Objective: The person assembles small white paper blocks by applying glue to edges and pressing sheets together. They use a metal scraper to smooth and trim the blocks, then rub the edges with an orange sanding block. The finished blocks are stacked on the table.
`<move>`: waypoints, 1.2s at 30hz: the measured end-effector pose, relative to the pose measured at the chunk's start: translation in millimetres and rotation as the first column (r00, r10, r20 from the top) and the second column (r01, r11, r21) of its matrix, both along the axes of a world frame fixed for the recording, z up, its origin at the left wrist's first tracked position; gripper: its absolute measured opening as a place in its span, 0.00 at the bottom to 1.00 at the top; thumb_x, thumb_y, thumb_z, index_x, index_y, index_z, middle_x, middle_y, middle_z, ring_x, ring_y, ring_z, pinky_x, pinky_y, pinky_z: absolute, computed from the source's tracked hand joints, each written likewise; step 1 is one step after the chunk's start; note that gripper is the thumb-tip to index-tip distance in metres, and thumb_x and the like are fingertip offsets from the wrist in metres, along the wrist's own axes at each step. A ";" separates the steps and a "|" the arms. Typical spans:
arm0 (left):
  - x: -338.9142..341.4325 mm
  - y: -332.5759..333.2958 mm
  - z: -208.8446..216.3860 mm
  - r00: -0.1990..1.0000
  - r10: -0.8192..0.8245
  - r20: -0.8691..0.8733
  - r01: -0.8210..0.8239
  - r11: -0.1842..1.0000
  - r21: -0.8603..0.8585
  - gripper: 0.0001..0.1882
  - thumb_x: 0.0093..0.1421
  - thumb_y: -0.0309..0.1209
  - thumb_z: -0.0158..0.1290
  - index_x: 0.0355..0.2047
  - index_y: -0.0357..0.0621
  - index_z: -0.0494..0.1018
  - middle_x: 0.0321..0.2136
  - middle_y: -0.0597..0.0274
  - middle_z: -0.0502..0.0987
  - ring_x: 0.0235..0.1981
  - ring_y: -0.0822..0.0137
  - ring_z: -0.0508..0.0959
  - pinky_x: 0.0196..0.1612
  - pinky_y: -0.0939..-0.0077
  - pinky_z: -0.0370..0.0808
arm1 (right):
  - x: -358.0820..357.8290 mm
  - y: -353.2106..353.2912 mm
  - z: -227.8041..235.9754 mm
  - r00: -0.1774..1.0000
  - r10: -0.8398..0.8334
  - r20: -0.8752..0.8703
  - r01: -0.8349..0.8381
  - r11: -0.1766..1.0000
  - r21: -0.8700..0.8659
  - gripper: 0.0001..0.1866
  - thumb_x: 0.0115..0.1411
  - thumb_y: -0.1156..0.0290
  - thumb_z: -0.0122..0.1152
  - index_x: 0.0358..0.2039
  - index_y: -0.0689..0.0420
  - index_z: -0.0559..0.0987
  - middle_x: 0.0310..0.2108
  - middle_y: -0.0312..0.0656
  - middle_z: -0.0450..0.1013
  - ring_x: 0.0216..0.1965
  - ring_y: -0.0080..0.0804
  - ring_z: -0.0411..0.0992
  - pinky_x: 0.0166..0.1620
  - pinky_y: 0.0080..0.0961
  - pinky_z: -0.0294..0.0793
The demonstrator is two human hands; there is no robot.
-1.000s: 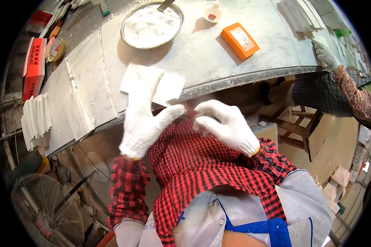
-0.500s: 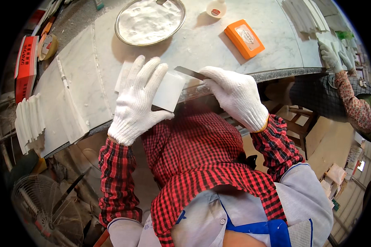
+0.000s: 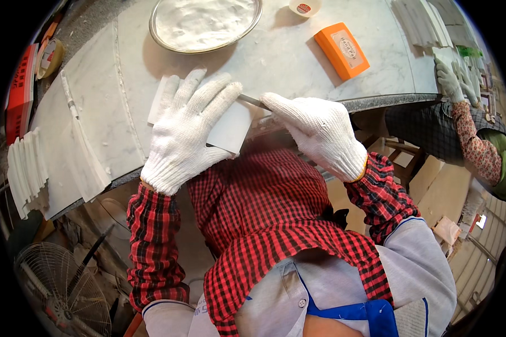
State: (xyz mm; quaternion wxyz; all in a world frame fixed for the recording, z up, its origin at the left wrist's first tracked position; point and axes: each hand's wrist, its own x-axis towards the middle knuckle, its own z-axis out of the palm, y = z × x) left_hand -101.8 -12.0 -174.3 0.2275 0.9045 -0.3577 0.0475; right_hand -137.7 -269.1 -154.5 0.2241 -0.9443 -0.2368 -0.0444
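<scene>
My left hand point(image 3: 188, 129), in a white knit glove, is spread over a flat white sheet point(image 3: 232, 128) at the table's near edge, its fingers pointing away from me. The palm hides much of the sheet; one corner shows by the thumb and another edge left of the fingers. My right hand point(image 3: 319, 130), gloved too, is closed on a narrow metal blade point(image 3: 254, 101). The blade points left, and its tip lies at the left fingertips, partly hidden there. What handle it has is covered by the glove.
Ahead stands a round metal pan point(image 3: 203, 25) of white powder. Beyond my right hand are an orange box point(image 3: 342, 51) and a small white container point(image 3: 305, 8). White strips point(image 3: 28, 168) overhang the left edge. A co-worker's gloved hand point(image 3: 447, 80) is at far right; a fan point(image 3: 64, 297) stands lower left.
My left hand has turned a little, its fingers drawing closer together and over the blade's tip. The blade now meets the left fingers. The view has shifted slightly.
</scene>
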 end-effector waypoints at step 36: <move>0.5 -4.1 -2.1 0.999 -0.035 -0.011 0.035 0.999 0.025 0.53 0.31 0.45 0.76 0.62 0.53 0.72 0.61 0.60 0.74 0.66 0.52 0.69 0.71 0.40 0.56 | -1.3 0.8 -0.7 0.998 0.051 0.032 -0.049 0.996 -0.077 0.15 0.61 0.75 0.57 0.48 0.49 0.75 0.23 0.40 0.75 0.26 0.39 0.78 0.26 0.34 0.75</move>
